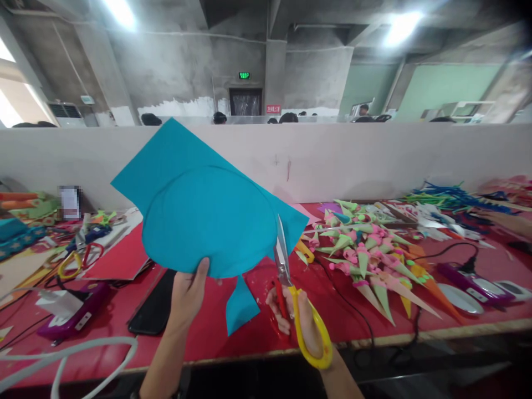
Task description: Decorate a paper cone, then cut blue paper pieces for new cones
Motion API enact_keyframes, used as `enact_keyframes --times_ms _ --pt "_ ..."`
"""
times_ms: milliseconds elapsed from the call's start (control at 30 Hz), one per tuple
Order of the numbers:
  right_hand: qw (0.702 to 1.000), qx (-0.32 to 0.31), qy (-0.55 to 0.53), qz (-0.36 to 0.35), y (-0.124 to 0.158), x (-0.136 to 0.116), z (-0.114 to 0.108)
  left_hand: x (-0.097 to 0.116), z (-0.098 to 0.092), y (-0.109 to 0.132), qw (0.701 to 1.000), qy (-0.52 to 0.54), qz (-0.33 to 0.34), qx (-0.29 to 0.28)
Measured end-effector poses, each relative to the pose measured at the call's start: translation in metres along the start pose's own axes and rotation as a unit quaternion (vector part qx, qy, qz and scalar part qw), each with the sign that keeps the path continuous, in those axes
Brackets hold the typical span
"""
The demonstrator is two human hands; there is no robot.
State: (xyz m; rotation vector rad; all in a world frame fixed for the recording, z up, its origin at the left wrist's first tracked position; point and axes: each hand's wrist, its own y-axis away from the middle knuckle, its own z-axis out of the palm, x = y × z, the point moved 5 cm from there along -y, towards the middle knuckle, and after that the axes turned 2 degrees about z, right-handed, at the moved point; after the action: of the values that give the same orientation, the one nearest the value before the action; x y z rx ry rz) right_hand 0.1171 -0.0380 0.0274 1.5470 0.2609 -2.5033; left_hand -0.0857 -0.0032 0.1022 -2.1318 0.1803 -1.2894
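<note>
A large teal sheet (208, 216), felt or paper, is held up by my left hand (189, 293), thumb in front at its lower edge. A dark curved outline is drawn on it, and the lower edge is cut along that curve. A cut strip (241, 307) of the same sheet hangs below. In my right hand (305, 321) is a pair of scissors (282, 257) with one yellow and one red handle. The blades point up and meet the sheet near the right side of the outline; part of one blade is hidden behind it.
On the red tabletop (208, 338) lie a black phone (153, 307), two purple power strips (77, 316) with cords, and a pile of green and pink cone-shaped pieces (369, 249). Other scissors (70, 265) lie at left. A white partition (332, 160) stands behind.
</note>
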Motion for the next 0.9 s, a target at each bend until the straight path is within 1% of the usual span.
enact_keyframes --times_ms 100,167,267,367,467,567,733,800,900 --pt "1.0 0.013 0.012 0.005 0.001 0.0 0.001 -0.001 -0.003 0.0 1.0 -0.006 -0.002 -0.03" --pt "1.0 0.012 0.012 0.01 0.001 0.004 0.001 -0.001 -0.005 0.0 0.999 -0.016 -0.007 -0.039" --pt "1.0 0.007 0.012 0.014 -0.001 0.009 0.001 -0.002 -0.01 -0.001 0.999 -0.024 -0.011 -0.029" --pt "0.999 0.019 0.024 0.024 -0.001 0.011 0.001 -0.005 -0.013 -0.001 0.999 -0.019 -0.02 -0.019" --pt "0.998 0.026 0.042 0.035 0.001 0.011 0.003 -0.01 -0.015 0.0 0.999 -0.018 -0.033 -0.019" --pt "0.997 0.019 0.064 0.036 0.004 0.008 0.005 -0.012 -0.019 0.001 0.999 -0.025 -0.045 -0.002" --pt "0.996 0.012 0.088 0.007 0.006 0.005 -0.001 -0.008 -0.022 -0.004 0.998 -0.026 -0.037 -0.035" --pt "0.997 0.003 0.083 -0.006 0.004 0.005 -0.003 -0.006 -0.023 -0.007 0.999 -0.019 -0.027 -0.037" --pt "0.998 -0.006 0.062 -0.003 -0.001 0.009 -0.005 -0.006 -0.024 -0.01 0.999 -0.011 -0.022 -0.031"
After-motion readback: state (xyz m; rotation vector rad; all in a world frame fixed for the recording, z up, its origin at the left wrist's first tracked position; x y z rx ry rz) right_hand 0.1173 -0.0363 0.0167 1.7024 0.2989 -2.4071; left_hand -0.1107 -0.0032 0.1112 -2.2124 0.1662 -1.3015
